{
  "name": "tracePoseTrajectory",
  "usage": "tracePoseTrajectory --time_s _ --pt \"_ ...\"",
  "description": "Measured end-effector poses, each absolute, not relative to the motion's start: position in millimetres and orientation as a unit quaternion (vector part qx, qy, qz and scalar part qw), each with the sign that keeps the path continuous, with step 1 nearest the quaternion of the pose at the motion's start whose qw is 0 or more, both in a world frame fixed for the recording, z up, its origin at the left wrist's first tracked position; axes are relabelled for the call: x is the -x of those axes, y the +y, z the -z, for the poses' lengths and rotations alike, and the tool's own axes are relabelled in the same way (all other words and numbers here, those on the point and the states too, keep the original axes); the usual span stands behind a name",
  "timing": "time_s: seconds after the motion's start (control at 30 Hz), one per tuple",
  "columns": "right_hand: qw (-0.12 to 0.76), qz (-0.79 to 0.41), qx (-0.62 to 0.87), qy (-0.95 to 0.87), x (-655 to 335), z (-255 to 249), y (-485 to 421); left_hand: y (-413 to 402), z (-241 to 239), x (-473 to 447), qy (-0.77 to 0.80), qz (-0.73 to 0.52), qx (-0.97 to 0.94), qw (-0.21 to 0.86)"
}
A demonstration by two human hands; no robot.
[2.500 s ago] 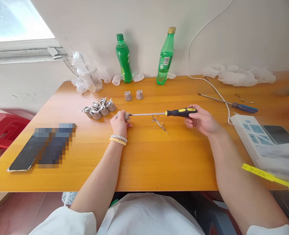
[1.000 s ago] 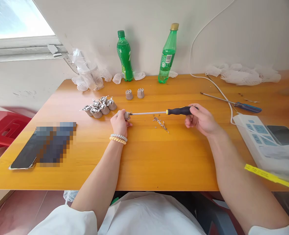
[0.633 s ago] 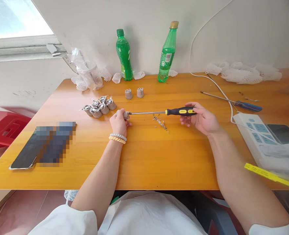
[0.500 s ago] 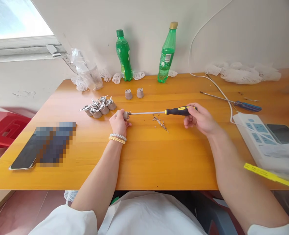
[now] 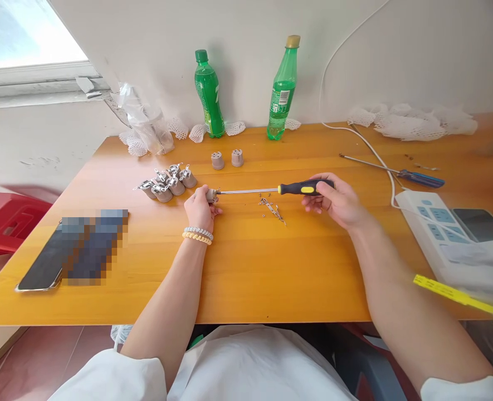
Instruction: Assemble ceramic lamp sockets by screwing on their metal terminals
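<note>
My left hand (image 5: 200,209) is closed around a small grey-brown lamp socket (image 5: 211,195), turned on its side with its metal end facing right. In my right hand (image 5: 333,200) is a screwdriver (image 5: 300,188) with a black and yellow handle. Its shaft runs level to the left, and the tip meets the socket's metal end. Below the shaft lie small screws and metal strips (image 5: 273,208). A cluster of similar sockets with metal strips (image 5: 173,182) stands left of my left hand. Two sockets without strips (image 5: 227,159) stand farther back.
Two green bottles (image 5: 209,97) (image 5: 282,92) stand against the wall. A blue-handled screwdriver (image 5: 419,178) and a white power strip (image 5: 417,223) with its cable lie at the right. A phone (image 5: 41,259) rests at the left, beside a blurred-out patch. White foam netting (image 5: 413,122) lies along the back.
The screwdriver handle has turned in my right hand, whose fingers have shifted around it. My left hand still holds the socket at the tip. The whole view has shifted slightly.
</note>
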State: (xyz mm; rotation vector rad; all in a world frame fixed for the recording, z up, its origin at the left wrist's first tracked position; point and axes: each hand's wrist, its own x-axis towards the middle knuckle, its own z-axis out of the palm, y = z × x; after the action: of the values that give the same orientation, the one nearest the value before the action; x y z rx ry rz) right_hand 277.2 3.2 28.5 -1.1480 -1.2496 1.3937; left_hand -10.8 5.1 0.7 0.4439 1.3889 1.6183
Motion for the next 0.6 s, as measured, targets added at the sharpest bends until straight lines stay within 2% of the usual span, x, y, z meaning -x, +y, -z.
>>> tracePoseTrajectory --time_s 0.27,0.6 --pt "0.551 -0.512 0.525 -0.399 -271 -33 8 5 -2 11 0.538 -0.661 -0.171 0.494" --pt "0.595 -0.503 0.515 -0.358 -289 -26 15 1 -14 20 0.459 -0.624 -0.119 0.621"
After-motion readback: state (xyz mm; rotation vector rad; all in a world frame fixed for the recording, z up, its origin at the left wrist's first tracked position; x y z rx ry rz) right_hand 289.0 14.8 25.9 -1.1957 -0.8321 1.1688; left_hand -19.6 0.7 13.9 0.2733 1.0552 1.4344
